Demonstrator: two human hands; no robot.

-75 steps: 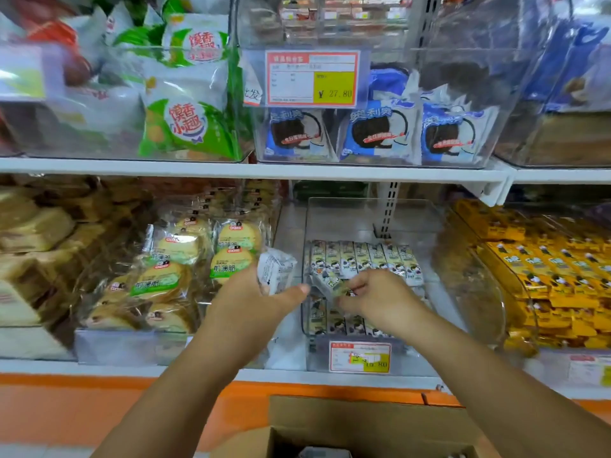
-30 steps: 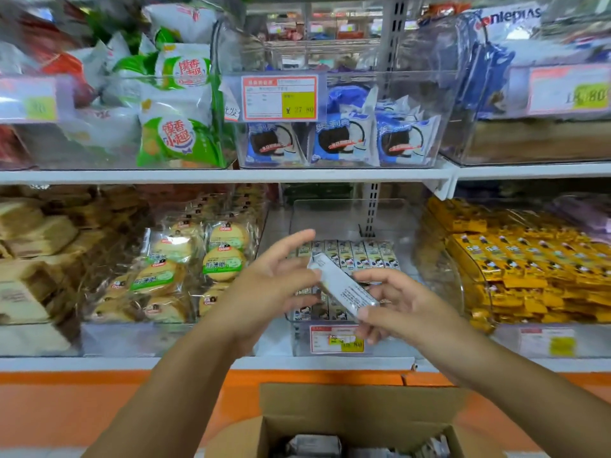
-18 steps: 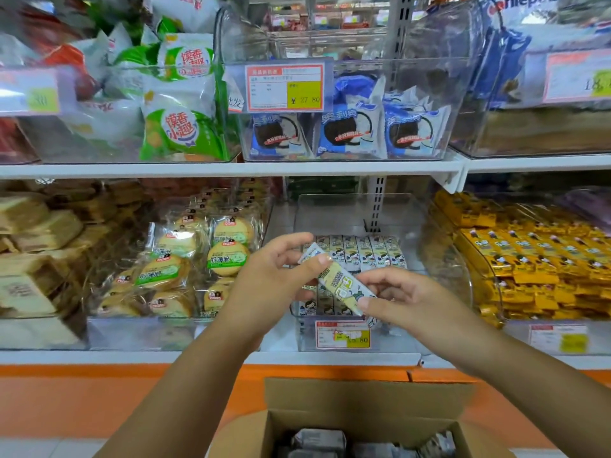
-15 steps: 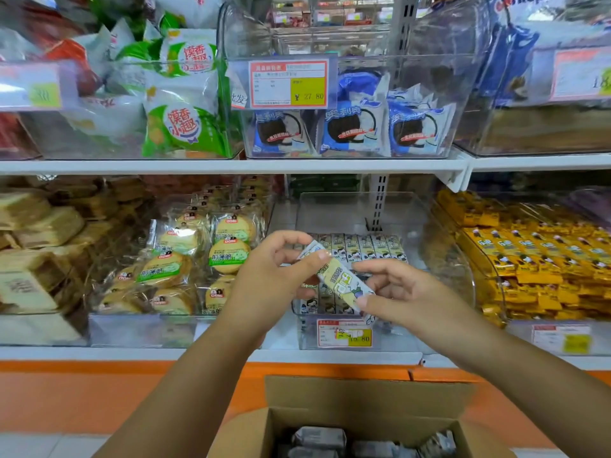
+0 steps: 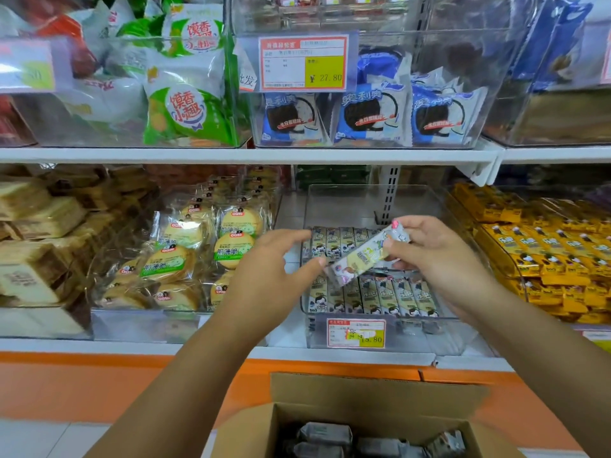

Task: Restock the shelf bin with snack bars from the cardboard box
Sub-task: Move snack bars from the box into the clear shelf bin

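Head view. Right hand (image 5: 436, 256) holds one snack bar (image 5: 367, 256) above the clear shelf bin (image 5: 380, 206); grip closed on the bar's upper end, thumb and fingers pinching the wrapper near its pink-tipped corner. Bar tilted, running from the right grip down toward 8 o'clock. Left hand (image 5: 267, 276) at 9 o'clock of the bar, fingers loosely spread, grip open; its thumb tip sits just beside the bar's lower end, contact cannot be confirmed.

Bin contents: two rows of matching bars (image 5: 373, 297), standing side by side, one row at the back behind the held bar, one at the front below it. Price label (image 5: 356, 332) on the bin's front wall, at 6 o'clock of the held bar.

Cardboard box (image 5: 373, 391) at the frame's bottom, open, at 6 o'clock of the bin, wrapped packets (image 5: 325, 436) visible inside. Yellow packs (image 5: 542, 252) fill the neighbouring bin at 3 o'clock; round cakes (image 5: 231, 233) at 9 o'clock.
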